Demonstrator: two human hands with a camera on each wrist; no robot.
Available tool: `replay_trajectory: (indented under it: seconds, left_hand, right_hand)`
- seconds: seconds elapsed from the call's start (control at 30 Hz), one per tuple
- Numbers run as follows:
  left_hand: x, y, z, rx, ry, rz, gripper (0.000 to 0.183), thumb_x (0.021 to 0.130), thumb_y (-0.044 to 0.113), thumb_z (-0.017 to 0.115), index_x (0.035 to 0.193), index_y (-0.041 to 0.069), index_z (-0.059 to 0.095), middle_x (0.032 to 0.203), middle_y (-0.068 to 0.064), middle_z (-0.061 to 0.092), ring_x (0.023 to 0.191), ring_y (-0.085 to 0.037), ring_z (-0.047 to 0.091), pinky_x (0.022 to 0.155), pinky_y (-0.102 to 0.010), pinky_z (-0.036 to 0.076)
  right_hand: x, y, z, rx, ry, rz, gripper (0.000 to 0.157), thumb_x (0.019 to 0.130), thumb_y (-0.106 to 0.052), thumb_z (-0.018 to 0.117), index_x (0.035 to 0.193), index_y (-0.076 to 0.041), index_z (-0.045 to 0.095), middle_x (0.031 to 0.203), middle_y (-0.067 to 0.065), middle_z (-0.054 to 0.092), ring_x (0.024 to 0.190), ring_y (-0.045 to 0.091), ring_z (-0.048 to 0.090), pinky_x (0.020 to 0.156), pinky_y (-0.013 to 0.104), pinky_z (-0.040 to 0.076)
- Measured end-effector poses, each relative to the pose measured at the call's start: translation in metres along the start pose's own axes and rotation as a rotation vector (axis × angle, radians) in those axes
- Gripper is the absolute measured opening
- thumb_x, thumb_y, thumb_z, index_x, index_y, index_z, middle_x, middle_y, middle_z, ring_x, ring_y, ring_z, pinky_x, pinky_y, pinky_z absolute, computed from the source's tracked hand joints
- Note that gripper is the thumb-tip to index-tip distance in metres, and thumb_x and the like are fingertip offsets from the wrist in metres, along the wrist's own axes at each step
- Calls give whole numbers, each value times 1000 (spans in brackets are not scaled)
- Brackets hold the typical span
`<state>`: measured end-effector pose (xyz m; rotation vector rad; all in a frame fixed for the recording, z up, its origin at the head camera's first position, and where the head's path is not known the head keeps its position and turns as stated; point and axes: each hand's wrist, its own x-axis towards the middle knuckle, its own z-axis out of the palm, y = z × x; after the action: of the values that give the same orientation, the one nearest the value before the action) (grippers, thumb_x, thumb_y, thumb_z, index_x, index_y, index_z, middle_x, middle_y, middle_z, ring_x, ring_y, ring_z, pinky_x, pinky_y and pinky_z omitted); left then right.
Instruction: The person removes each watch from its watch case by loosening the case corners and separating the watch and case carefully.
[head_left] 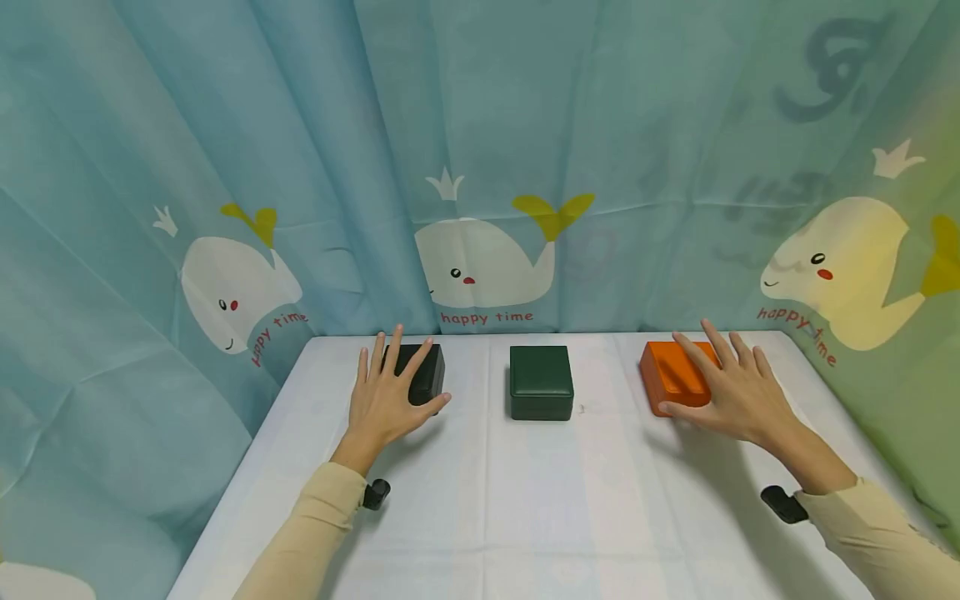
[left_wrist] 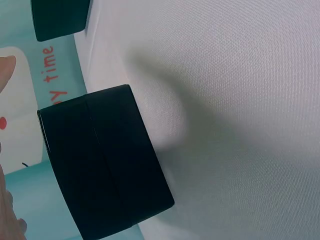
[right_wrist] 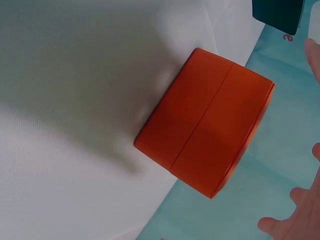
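Note:
At the left of the table, my left hand [head_left: 385,402] spreads its fingers over a black box [head_left: 426,375], partly hiding it. The left wrist view shows this box [left_wrist: 105,165] upright on the cloth, a lid seam round its side and the fingers above it. To the right, my right hand [head_left: 738,392] reaches over an orange box [head_left: 667,375] with its fingers apart. In the right wrist view the orange box [right_wrist: 205,122] stands on the cloth, its seam visible, fingertips off to one side. Between the hands sits a dark green box [head_left: 541,379].
A white cloth [head_left: 540,500] covers the table. Behind it and along both sides hangs a blue-green curtain [head_left: 480,125] printed with whales, close to the table's back edge. Each wrist wears a small black camera, one by the left sleeve [head_left: 318,508].

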<state>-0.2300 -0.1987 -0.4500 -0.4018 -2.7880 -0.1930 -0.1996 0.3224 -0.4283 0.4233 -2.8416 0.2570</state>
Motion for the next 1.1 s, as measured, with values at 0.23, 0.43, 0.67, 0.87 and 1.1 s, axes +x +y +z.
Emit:
replay_trajectory:
  seconds: [0.23, 0.43, 0.67, 0.87, 1.1]
  left_hand:
    - [0, 1, 0, 19, -5, 9, 93, 84, 80, 57, 162, 37, 30, 173, -10, 2, 157, -41, 4, 122, -62, 4]
    - [-1, 3, 2, 20, 11, 25, 93, 84, 79, 59, 162, 37, 31, 172, -11, 6, 155, -44, 10, 121, -64, 8]
    - [3, 11, 5, 15, -12, 34, 93, 85, 79, 57, 163, 38, 28, 172, -13, 8, 156, -43, 8, 121, -64, 6]
    - [8, 28, 12, 16, -6, 73, 92, 86, 80, 55, 163, 37, 29, 172, -11, 7, 155, -43, 13, 121, -64, 13]
    - [15, 48, 16, -9, 13, 123, 91, 87, 79, 55, 163, 38, 27, 173, -10, 6, 155, -41, 16, 121, -63, 14]
  right_hand:
    - [-2, 3, 0, -8, 2, -4, 108, 77, -70, 77, 163, -25, 29, 167, 24, 16, 138, 65, 23, 108, 78, 14]
    - [-5, 6, 0, 5, 8, -22, 107, 77, -67, 78, 163, -26, 28, 167, 24, 16, 138, 65, 24, 107, 80, 15]
    - [-9, 14, 0, 5, 41, -78, 108, 76, -61, 82, 163, -26, 29, 166, 23, 19, 133, 65, 29, 103, 77, 23]
    - [-11, 25, -1, 5, 38, -97, 109, 74, -58, 85, 162, -24, 31, 166, 21, 20, 131, 60, 34, 96, 79, 32]
    - [-9, 34, -5, 73, -23, -98, 108, 76, -55, 86, 162, -24, 30, 165, 22, 20, 127, 60, 36, 82, 81, 39]
